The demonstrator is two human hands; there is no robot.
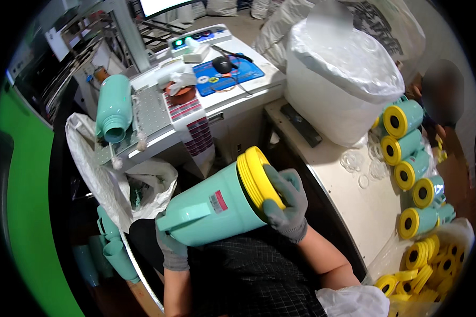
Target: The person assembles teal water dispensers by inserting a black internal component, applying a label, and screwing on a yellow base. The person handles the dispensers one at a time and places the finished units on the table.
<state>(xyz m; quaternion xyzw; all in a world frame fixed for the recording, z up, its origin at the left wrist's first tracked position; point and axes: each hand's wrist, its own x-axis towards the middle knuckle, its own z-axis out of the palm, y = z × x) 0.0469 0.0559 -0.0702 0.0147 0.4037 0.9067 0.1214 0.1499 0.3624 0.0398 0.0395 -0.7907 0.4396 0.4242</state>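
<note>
A mint-green plastic jug (pixel 217 211) with a side handle and a small red-and-white label lies tilted across my lap, its mouth toward the upper right. My gloved left hand (pixel 172 251) supports the jug near its bottom end; the jug covers part of its fingers. At the mouth sits a yellow screw lid (pixel 255 177) with its ribbed rings showing. My gloved right hand (pixel 288 203) is closed around the lid's outer side, thumb and fingers on its rim. How far the lid is seated cannot be made out.
Another green jug (pixel 114 108) lies on the machine bench at left, beside a label strip (pixel 198 132). At right, a table (pixel 336 185) bears a white sack-lined bin (pixel 333 79), clear rings (pixel 351 161) and lidded jugs (pixel 407 145). A bag of yellow lids (pixel 420 253) stands nearer; someone is beyond.
</note>
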